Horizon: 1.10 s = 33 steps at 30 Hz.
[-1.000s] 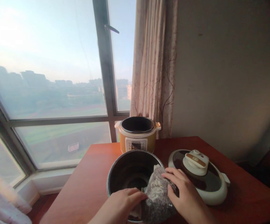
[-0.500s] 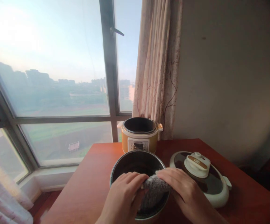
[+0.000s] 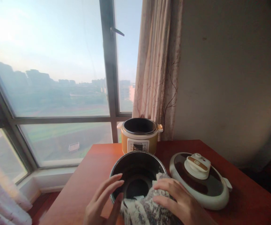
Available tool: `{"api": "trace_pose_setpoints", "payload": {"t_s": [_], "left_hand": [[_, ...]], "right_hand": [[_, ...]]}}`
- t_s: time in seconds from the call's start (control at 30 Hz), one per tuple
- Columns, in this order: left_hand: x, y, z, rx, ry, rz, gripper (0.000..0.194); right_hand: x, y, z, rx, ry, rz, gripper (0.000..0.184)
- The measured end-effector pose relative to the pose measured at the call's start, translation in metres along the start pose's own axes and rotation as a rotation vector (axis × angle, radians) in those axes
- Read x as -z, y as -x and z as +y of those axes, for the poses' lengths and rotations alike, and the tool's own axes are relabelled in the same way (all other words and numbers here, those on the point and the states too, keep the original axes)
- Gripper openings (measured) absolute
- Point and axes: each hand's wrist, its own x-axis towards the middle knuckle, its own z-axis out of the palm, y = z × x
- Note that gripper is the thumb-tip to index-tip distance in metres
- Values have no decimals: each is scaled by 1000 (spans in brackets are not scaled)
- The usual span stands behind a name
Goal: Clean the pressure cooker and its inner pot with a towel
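A dark inner pot stands on the red-brown table right in front of me. My right hand presses a grey speckled cloth against the pot's near right rim, its fingers curled over the fabric. My left hand is at the pot's left rim with its fingers spread and nothing in them. Behind the pot sits the yellow cooker body, uncovered.
The cooker's white lid lies flat on the table to the right of the pot. A large window and a patterned curtain are behind the table. A plain wall is on the right.
My left hand has let go of the cloth and spread out beside the pot's rim. The cloth has come down toward the near right edge under my right hand.
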Motion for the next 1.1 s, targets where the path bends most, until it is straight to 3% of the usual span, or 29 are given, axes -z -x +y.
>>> {"api": "trace_pose_setpoints", "payload": {"t_s": [0.07,0.17,0.23,0.3,0.43,0.53,0.63,0.97,1.03,1.1], "left_hand": [[4,-9,-17,215,32,120,31],[-8,-9,-40,481,196,174,63],[-24,-2,-51,580,320,170,87],[-38,6,-58,626,387,169,100],[-42,4,-58,617,453,143,85],[-30,-10,-53,560,533,12,74],[-20,-25,-50,574,594,-98,75],[-15,-73,-66,612,786,-476,79],[-20,-76,-72,618,812,-484,75],[-26,-76,-77,633,807,-382,68]], "right_hand": [[-17,-16,-4,27,39,-101,33],[-35,-35,-15,-10,83,-333,19],[-40,-42,-21,-43,119,-441,13],[-42,-45,-24,-52,152,-462,15],[-54,-40,-22,-4,219,-358,13],[-68,-35,-18,29,249,-266,14],[-75,-32,-15,60,252,-202,13],[-61,-17,-2,100,226,-208,26],[-64,-14,-1,86,233,-193,29],[-69,-12,-1,64,246,-167,32]]}}
